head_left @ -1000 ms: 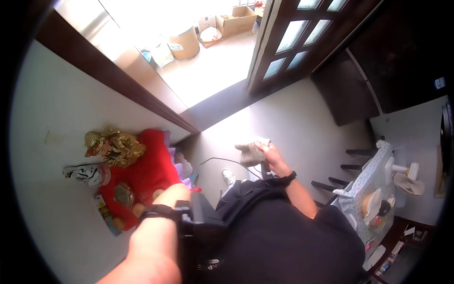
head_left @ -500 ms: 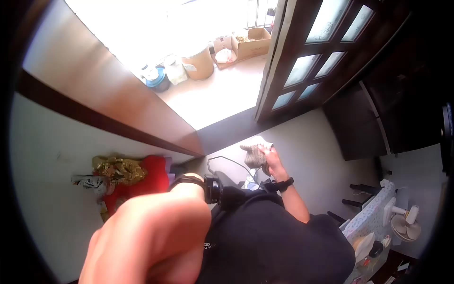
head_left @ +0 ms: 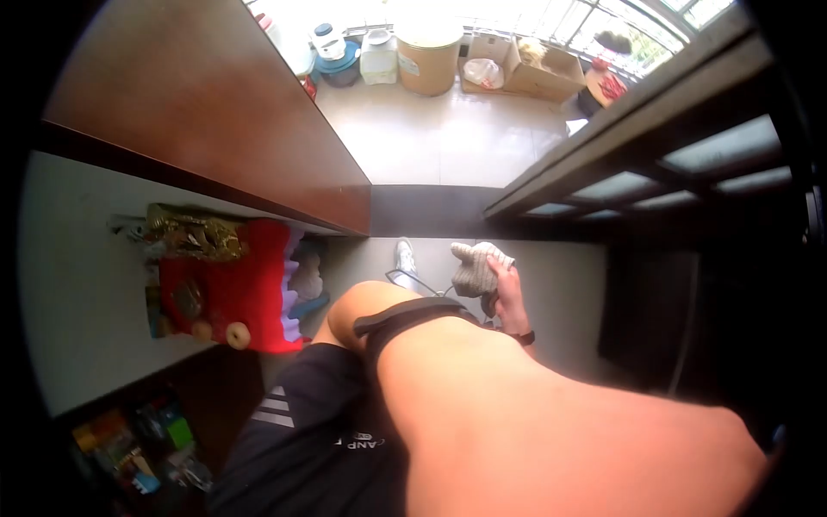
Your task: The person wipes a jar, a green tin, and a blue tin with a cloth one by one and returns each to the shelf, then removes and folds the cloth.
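Observation:
My right hand [head_left: 508, 289] grips a grey-beige knitted glove [head_left: 474, 269] below my waist, its fingers wrapped round one side. A dark band [head_left: 527, 338] circles that wrist. My left hand [head_left: 568, 405] is very close to the camera and blurred, filling the lower right of the view. A black strap [head_left: 422, 314] runs round its wrist. The left fingers are out of sight, so I cannot see whether they hold anything. A dark cord [head_left: 413, 280] loops near the glove. My light-coloured shoe [head_left: 404, 255] shows on the floor beyond.
A red-covered stand [head_left: 258, 284] with a gold figurine [head_left: 194, 234] is at left. A brown wooden panel [head_left: 215, 112] and a dark glazed door [head_left: 637, 185] flank the doorway. Beyond the threshold [head_left: 431, 209] stand a drum [head_left: 428, 69], a white jug [head_left: 379, 60] and an open carton [head_left: 543, 73].
My left hand has swung from the lower left across to the lower right, close to the camera. The view has turned and shifted. My right hand still holds the knitted glove.

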A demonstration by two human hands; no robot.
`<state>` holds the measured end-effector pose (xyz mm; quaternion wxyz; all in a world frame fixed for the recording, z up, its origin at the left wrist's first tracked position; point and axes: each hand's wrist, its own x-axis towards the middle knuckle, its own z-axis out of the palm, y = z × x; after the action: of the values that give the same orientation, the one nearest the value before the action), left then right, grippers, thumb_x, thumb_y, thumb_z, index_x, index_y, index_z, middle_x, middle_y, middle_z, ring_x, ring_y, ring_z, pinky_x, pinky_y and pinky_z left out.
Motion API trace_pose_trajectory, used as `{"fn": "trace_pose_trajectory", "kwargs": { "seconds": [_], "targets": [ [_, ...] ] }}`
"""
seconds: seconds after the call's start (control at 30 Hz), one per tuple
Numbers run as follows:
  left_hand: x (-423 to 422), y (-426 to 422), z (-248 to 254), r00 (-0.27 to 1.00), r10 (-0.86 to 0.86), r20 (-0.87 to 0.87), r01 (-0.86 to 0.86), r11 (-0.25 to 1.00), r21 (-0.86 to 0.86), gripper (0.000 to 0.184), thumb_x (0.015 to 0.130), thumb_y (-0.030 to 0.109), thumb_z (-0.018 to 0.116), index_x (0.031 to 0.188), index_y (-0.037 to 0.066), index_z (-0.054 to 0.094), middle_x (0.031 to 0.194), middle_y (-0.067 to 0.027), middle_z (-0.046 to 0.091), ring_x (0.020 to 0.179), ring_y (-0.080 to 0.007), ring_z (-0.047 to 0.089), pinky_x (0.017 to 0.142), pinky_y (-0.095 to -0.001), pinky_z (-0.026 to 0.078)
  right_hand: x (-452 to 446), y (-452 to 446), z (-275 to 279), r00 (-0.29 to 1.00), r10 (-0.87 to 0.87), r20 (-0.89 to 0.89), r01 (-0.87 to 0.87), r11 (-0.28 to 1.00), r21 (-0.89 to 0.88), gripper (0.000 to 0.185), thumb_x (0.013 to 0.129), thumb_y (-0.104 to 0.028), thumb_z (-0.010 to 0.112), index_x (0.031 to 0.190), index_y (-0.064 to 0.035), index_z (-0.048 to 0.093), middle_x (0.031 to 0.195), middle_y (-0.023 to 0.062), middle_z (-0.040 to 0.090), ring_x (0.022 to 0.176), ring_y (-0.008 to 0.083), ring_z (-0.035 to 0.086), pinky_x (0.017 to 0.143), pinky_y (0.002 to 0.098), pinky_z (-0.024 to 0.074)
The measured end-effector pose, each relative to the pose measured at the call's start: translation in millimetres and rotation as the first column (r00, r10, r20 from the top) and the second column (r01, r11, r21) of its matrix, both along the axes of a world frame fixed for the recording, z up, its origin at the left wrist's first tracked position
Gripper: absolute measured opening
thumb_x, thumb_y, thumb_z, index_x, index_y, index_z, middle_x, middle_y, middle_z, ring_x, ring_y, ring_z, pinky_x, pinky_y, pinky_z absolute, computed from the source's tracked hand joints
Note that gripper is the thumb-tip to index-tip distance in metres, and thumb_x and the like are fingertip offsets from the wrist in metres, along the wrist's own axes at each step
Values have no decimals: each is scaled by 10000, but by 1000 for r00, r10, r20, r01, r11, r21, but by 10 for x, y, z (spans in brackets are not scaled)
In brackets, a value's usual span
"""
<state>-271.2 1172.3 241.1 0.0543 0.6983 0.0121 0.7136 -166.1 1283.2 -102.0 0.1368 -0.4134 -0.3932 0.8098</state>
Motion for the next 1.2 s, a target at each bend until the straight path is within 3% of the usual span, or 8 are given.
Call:
{"fn": "trace_pose_trajectory", "kwargs": {
  "seconds": [0.03,0.17,0.3,0.47,0.7,0.93,1.07,1.2],
  "targets": [
    [206,-39,-8,1000,-4,-20,4,1000,24,306,995,229,520,1225,66,639,1207,-98,629,1139,-235,522,1060,-421,383,398,-44,-6,1000,7,11,-7,1000,25,277,968,-167,609,1182,7,636,1072,116,703,957,237,698,835,373,570],
    [-334,338,-70,998,-57,-41,59,998,39,312,997,234,515,1226,64,642,1222,-96,625,1158,-234,514,1071,-420,377,-129,181,-100,1000,0,15,0,1000,-9,262,973,-175,606,1170,-5,639,1039,120,709,913,245,701,805,385,565],
    [-1282,861,-180,998,-62,-16,63,996,62,318,1000,240,510,1227,63,645,1236,-95,622,1177,-234,506,1082,-419,371,-1254,865,-77,994,29,104,-31,999,13,253,957,-197,637,1121,-6,660,1025,102,711,876,219,693,806,372,551],
    [-1796,1039,-35,992,-104,-76,111,989,96,326,1004,247,504,1228,61,649,1254,-92,617,1201,-234,496,1095,-418,363,-1948,1258,41,995,-101,9,99,988,122,325,939,-118,646,1230,20,612,1116,116,689,999,235,687,860,373,574],
    [-2406,1172,116,995,-101,-18,101,995,8,337,1009,257,496,1230,58,654,1279,-90,611,1234,-233,482,1114,-417,353,-2612,1470,141,999,-40,-4,40,999,-17,270,947,-128,629,1162,35,632,1049,144,707,930,253,716,832,387,589],
    [-2919,1227,77,996,-38,76,36,999,23,350,1014,267,487,1232,55,659,1304,-87,604,1267,-232,468,1133,-416,342,-3080,1679,-124,1000,6,-20,-7,1000,-29,198,946,-145,651,1095,-15,653,988,63,695,887,163,675,798,315,548],
    [-3209,1412,37,994,7,109,-12,999,45,357,1016,273,482,1233,53,662,1318,-85,601,1286,-232,460,1144,-415,336,-3495,1843,-107,998,48,32,-50,997,63,219,953,-160,644,1110,-7,634,1023,71,677,898,154,658,802,311,535],
    [-3594,1609,-24,995,20,96,-24,999,39,364,1019,278,477,1234,52,665,1333,-83,597,1304,-232,452,1155,-414,330,-3858,2072,-17,995,103,-6,-103,995,-10,199,977,-127,601,1116,14,625,1014,85,683,901,172,677,804,318,553]
  ]
}}
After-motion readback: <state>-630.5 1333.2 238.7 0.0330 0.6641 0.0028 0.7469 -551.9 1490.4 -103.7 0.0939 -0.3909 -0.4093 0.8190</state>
